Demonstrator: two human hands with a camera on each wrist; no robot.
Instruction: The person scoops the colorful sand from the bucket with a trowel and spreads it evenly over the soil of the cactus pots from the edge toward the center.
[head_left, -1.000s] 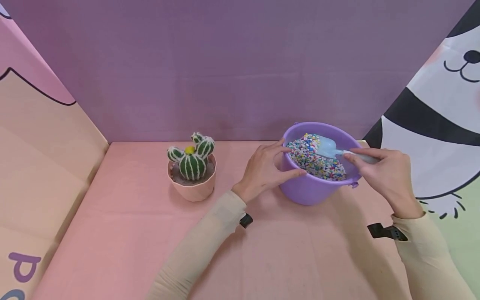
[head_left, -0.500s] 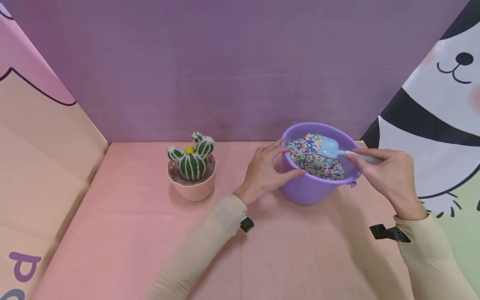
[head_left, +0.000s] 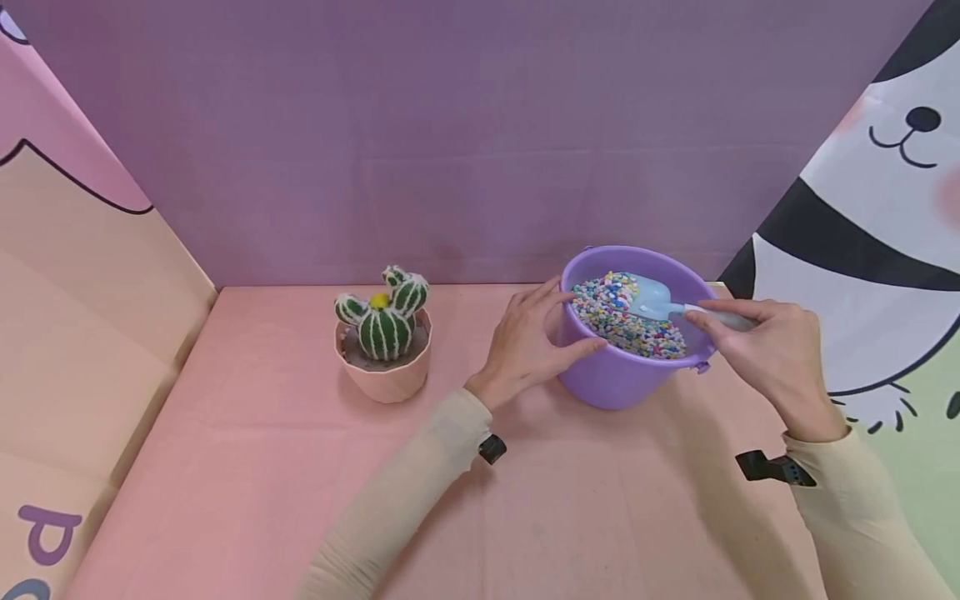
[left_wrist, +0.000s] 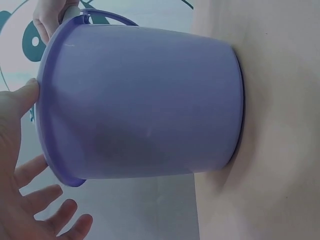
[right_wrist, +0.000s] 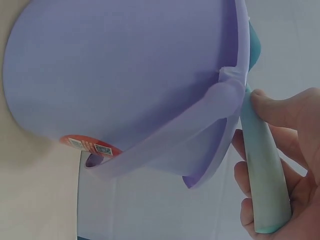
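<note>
A purple bucket (head_left: 611, 383) stands right of centre, partly filled with small multicoloured beads (head_left: 637, 332). My left hand (head_left: 525, 346) touches its near-left rim with thumb and index finger; in the left wrist view the other fingers (left_wrist: 62, 217) are spread loosely below. My right hand (head_left: 776, 346) grips the handle of a light blue scoop (head_left: 651, 298), thumb on top and fingers around it. The scoop's blade lies inside the bucket, with beads heaped at its front end. In the right wrist view the bucket wall hides most of the blade, while the handle (right_wrist: 267, 175) shows.
A cactus (head_left: 385, 332) in a light pink pot (head_left: 393, 383) stands left of my left hand. A purple backdrop (head_left: 450, 142) rises behind the pink table surface (head_left: 255, 483). The bucket's bail handle (right_wrist: 165, 135) hangs down its right side.
The scoop has shifted slightly right and then back left inside the bucket, with my right hand around it. The bucket has edged slightly left, my left hand staying at its rim.
</note>
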